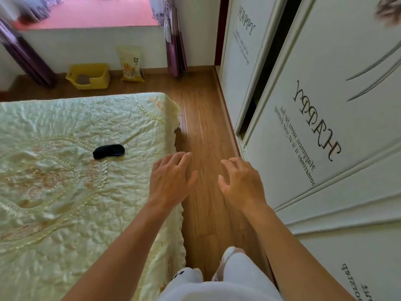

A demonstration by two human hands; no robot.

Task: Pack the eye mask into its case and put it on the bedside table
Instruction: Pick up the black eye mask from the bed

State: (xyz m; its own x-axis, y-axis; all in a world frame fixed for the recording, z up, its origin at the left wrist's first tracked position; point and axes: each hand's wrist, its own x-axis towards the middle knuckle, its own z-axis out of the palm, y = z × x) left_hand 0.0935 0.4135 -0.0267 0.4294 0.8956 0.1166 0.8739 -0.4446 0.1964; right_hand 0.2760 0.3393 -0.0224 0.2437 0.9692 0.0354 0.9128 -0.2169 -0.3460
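Head view: left hand (169,177) and right hand (240,181) are hovering empty, fingers spread, near the black eye mask (108,151) lying on the bed (65,192).

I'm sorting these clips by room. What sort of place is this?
Most likely a home bedroom: a bed with a quilted cover, a sliding-door wardrobe beside it, and curtains by the window.

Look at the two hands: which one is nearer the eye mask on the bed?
The left hand, held open over the bed's edge, is nearer the eye mask; the right hand hovers over the floor by the wardrobe.
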